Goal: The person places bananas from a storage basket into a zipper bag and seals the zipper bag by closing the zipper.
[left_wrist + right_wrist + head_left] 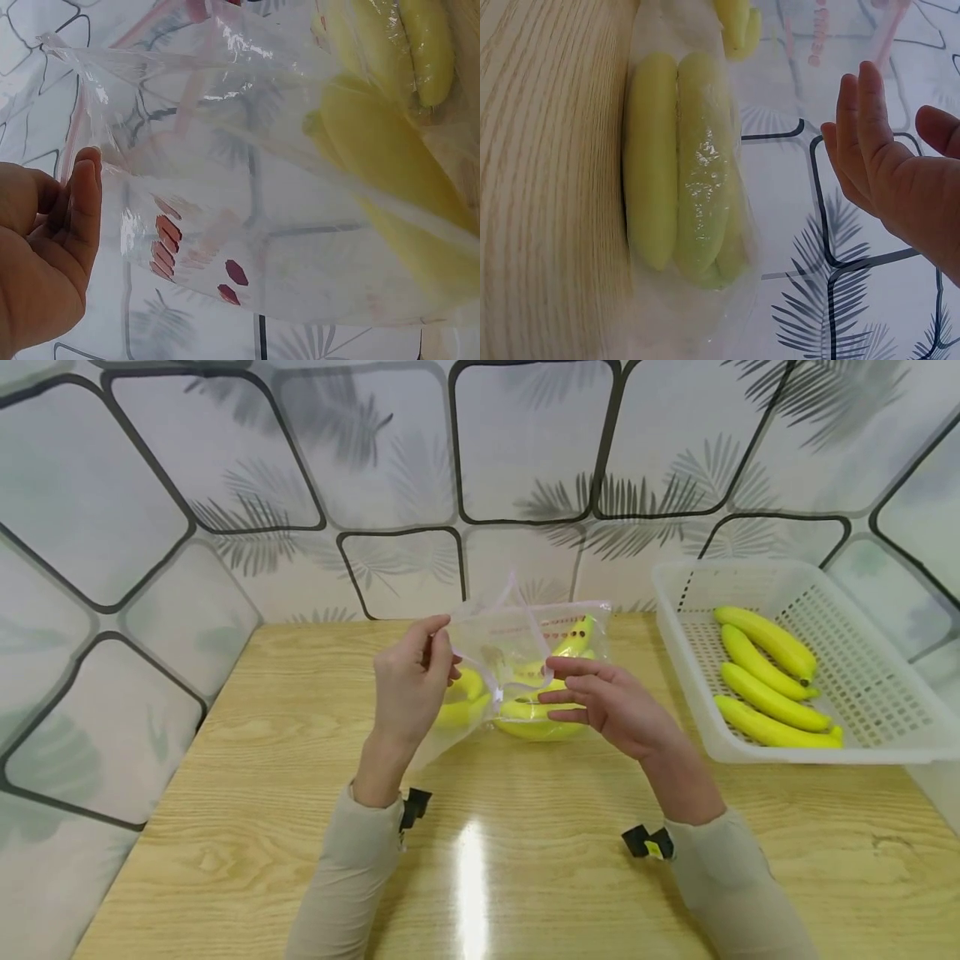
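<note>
head view: a clear, crinkled plastic bag (525,645) with pink strips along its edges and reddish print sits between the hands; smooth, curved yellow bananas (536,728) show through its glossy film. whether this is one bag or two overlapping, i cannot tell. the left hand (411,685) has its fingers curled, thumb and forefinger pinching the bag's edge on its left side. the right hand (600,703) has its fingers extended and slightly spread, their tips at the pink strip on the other side; whether they touch it, i cannot tell. the bananas lie lower in the film, between the two hands and apart from the fingers.

the bag's lower part rests on a pale wood-grain table (247,852), with a streak of light reflected nearer the person. to the right stands a white, perforated plastic basket (825,755) holding four loose bananas (776,700) side by side. behind, a whitish covering (397,572) carries dark rounded outlines and grey palm fronds. both sleeves (348,860) are light.
</note>
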